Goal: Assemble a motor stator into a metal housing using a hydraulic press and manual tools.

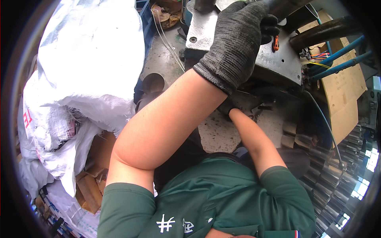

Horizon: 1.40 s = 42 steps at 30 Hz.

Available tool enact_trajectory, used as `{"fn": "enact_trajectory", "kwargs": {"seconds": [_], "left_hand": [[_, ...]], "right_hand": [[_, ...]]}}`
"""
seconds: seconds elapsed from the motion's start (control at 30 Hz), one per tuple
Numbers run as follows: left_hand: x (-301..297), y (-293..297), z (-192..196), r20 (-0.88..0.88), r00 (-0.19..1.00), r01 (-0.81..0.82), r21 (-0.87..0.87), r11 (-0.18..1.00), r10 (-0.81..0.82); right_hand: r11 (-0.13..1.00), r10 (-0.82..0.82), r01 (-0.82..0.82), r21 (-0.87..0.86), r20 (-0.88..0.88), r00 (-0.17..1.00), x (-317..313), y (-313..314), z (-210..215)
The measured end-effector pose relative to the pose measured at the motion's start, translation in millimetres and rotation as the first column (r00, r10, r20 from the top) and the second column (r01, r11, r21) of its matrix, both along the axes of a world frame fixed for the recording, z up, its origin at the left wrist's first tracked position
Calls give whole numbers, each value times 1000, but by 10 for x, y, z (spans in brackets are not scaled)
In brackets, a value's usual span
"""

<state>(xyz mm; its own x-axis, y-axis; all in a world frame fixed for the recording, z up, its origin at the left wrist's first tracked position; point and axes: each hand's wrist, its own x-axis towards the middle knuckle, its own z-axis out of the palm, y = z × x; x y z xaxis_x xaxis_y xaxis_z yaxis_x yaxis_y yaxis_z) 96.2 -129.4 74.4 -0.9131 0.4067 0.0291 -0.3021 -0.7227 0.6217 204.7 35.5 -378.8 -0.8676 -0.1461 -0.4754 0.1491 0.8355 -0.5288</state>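
My left hand, in a dark grey knit glove, reaches up over the metal machine plate. Its fingers curl around a dark metal cylinder at the top edge of the view. Just below those fingertips, a small orange part stands on the plate. Lower down, my right hand, in a dark glove, is beneath the machine's front edge. The left forearm and glove cover most of it, so its fingers and anything in them are hidden.
Big white woven sacks fill the left side. A round metal cup-like piece sits beyond my left forearm. Stacked shiny metal cylinders lie at the right. Blue pipes and a cardboard sheet stand beside the machine.
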Motion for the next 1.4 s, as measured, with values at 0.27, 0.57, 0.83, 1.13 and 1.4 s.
{"fn": "enact_trajectory", "kwargs": {"seconds": [0.27, 0.57, 0.83, 1.13, 1.4], "left_hand": [[-46, -283, -99, 83, 996, -14, -63, 998, 19], [-146, -60, -92, -12, 998, -70, -33, 997, 69], [-134, 201, -131, -128, 989, -73, -19, 997, 70], [340, 371, -320, -395, 914, -94, -427, 899, -92], [1003, 630, -700, -659, 629, -294, -693, 658, -413]], "right_hand": [[981, -166, 185, -49, 267, 949, 48, -644, -141], [977, -211, 211, -22, -183, 960, -24, -215, 423], [844, -420, 447, -296, 152, 895, 330, 551, 2304], [-179, -460, 568, -804, 578, 674, 1130, 969, 3670], [-377, -441, 491, -786, 618, 651, 1579, 817, 4012]]}}
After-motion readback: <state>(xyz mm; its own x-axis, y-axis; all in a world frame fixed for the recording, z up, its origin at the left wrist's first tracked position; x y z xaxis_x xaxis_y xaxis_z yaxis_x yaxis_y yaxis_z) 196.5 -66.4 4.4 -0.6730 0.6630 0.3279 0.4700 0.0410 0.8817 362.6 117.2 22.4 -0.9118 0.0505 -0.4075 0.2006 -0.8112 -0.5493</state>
